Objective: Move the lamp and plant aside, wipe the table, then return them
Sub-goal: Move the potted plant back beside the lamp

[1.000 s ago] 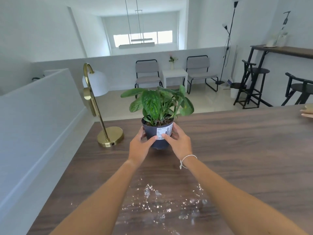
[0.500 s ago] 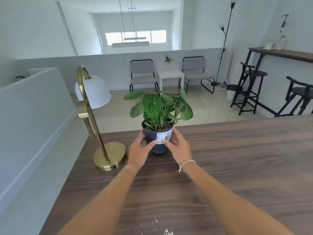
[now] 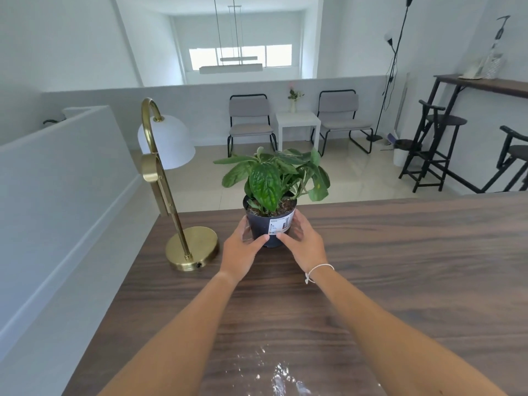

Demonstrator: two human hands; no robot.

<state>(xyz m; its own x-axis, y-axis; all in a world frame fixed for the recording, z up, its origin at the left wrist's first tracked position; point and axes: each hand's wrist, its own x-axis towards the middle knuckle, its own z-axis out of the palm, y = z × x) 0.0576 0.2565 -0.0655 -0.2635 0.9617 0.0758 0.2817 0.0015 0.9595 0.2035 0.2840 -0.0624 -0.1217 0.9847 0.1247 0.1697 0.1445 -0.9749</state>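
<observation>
A green leafy plant (image 3: 273, 178) in a dark pot with a white label (image 3: 270, 225) stands on the dark wood table (image 3: 400, 267), close to its far edge. My left hand (image 3: 241, 250) cups the pot's left side and my right hand (image 3: 304, 242) its right side, both thumbs on the front. A brass lamp (image 3: 160, 178) with a white dome shade (image 3: 168, 144) stands on its round base (image 3: 193, 251) just left of the pot. Wet streaks (image 3: 281, 378) glisten on the table near me.
A low white wall (image 3: 57, 172) runs along the table's left side. Beyond the far edge the floor drops to a lounge with two chairs (image 3: 250, 121) and a small white table (image 3: 297, 121). Black stools (image 3: 434, 147) and a high bar table (image 3: 483, 84) stand at the right.
Both hands have carried the pot away from me toward the table's far edge, beside the lamp base. The wet patch has dropped lower in view as my head lifted.
</observation>
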